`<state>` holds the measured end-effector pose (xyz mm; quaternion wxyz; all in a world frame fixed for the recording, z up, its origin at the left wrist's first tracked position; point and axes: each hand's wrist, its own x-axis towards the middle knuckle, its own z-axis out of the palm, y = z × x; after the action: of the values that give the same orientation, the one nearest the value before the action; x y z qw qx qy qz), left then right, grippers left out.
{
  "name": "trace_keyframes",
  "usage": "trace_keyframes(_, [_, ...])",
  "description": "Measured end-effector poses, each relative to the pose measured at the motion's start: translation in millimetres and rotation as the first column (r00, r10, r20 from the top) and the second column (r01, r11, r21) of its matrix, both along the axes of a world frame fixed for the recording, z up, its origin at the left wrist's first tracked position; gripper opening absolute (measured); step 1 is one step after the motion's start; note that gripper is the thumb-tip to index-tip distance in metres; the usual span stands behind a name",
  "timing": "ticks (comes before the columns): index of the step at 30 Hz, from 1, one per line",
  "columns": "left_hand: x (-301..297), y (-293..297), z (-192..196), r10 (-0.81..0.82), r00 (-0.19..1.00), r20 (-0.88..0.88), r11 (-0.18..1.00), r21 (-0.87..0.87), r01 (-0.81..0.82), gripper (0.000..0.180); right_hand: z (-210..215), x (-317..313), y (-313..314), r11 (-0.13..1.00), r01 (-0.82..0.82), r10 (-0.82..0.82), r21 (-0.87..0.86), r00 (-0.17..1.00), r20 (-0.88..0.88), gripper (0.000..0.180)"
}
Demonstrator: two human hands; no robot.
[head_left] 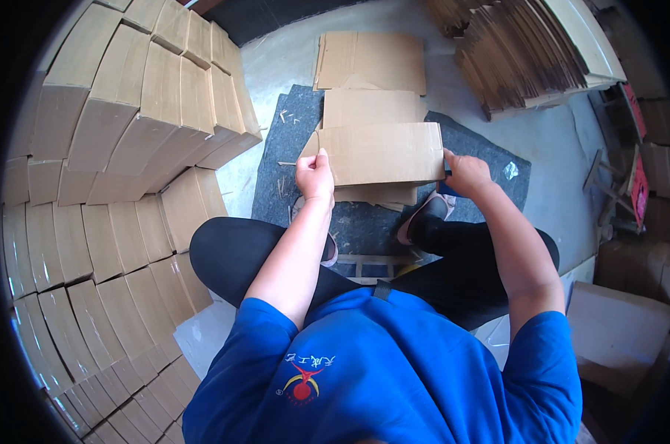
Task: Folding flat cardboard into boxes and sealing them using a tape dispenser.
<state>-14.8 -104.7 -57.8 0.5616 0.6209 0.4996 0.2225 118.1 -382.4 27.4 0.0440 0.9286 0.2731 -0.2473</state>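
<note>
A flat brown cardboard blank [383, 152] is held up in front of me, over a dark grey felt mat [290, 159]. My left hand [314, 176] grips its left edge, thumb on top. My right hand [464, 172] grips its right edge. Under it lie more cardboard blanks [372, 194], partly hidden by the held sheet. Two further flat blanks [372, 61] lie beyond it on the mat and the floor. I sit with legs in black trousers [228, 255] spread, feet on either side of the pile.
Stacked, assembled cardboard boxes [120, 140] rise in a wall along my left. A thick bundle of flat cardboard sheets [524, 55] leans at the upper right. A flat cardboard sheet [616, 329] lies at the lower right. Grey concrete floor [557, 140] surrounds the mat.
</note>
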Motion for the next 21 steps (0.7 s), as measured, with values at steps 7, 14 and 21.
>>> trace_keyframes(7, [6.9,18.9,8.9,-0.012,1.000,-0.002,0.968,-0.252,0.011,0.026,62.9,19.9,-29.3,0.970,0.191,-0.221,0.152,0.953,0.207,0.027])
trace_keyframes(14, [-9.7,-25.8,88.4,-0.379,0.869,0.318,0.822,-0.315,0.474,0.037,141.7,-16.3,-22.7,0.512,0.308,-0.136,0.802,0.951,-0.279,0.028])
trace_keyframes(21, [-12.5,-51.5,128.8,-0.317,0.702,0.637,0.404,-0.580,0.708,0.059,109.5,-38.5,-7.1,0.464,0.376,0.004,0.802,0.904,-0.427,0.033])
